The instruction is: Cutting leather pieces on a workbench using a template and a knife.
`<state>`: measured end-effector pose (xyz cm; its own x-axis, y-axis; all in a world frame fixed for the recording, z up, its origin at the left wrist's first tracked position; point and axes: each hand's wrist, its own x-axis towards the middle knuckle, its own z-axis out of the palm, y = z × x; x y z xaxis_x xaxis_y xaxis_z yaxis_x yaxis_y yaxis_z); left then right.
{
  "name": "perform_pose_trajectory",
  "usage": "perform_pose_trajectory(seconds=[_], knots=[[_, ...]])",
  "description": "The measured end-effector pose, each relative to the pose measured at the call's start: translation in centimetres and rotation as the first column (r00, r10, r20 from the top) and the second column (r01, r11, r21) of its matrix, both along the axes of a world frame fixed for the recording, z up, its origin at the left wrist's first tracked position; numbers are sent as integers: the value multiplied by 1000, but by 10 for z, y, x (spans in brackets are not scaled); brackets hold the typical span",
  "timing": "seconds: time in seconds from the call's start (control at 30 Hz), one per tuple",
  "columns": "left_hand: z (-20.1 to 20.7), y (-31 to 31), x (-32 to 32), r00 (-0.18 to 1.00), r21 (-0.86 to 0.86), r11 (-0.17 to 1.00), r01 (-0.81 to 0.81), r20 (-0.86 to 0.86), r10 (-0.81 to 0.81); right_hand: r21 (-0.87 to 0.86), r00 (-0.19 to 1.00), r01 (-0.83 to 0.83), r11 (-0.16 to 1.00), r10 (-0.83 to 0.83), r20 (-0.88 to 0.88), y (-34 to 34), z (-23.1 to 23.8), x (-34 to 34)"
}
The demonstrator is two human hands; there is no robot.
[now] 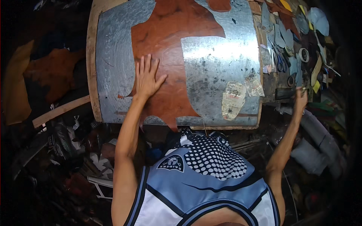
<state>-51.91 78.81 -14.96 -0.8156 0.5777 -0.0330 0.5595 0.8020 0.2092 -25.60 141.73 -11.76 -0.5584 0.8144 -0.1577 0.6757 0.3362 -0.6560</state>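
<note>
A large brown leather hide (166, 49) with cut, irregular edges lies over a grey metal sheet (215, 75). My left hand (148, 78) rests flat on the hide's left part, its fingers spread. Off the sheet's right side, my right hand (300, 98) is closed beside a dark rectangular block (284, 93). Whatever its fingers hold is too small to make out. A worn, sole-shaped pattern piece (233, 101) lies on the sheet's lower right, with a smaller clear scrap (255, 86) next to it.
Blue-handled scissors (281, 62), a roll of tape (304, 55) and several cut pieces crowd the bench on the right. Another brown leather piece (52, 71) and a tan sheet (17, 86) hang at the left. A wooden strip (62, 111) juts out left of the metal-topped board.
</note>
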Motion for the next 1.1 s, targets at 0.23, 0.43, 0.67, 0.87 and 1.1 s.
perform_pose_trajectory(seconds=[0.23,0.43,0.67,0.87,1.1], knots=[[-25,-31,-73,992,39,999,-17,-123,22,246,947,-319,915,302,104,-299,24,4],[-14,-95,-29,988,131,985,-112,-95,125,434,911,-322,841,151,383,-367,12,-15],[24,-158,81,989,196,973,-126,105,107,304,874,-341,889,181,452,-350,13,-31],[30,-169,112,983,275,958,-74,185,23,289,806,-440,850,232,545,-366,52,-56],[53,-156,124,868,566,730,-383,491,74,443,998,33,896,-5,-65,-331,60,-17]])
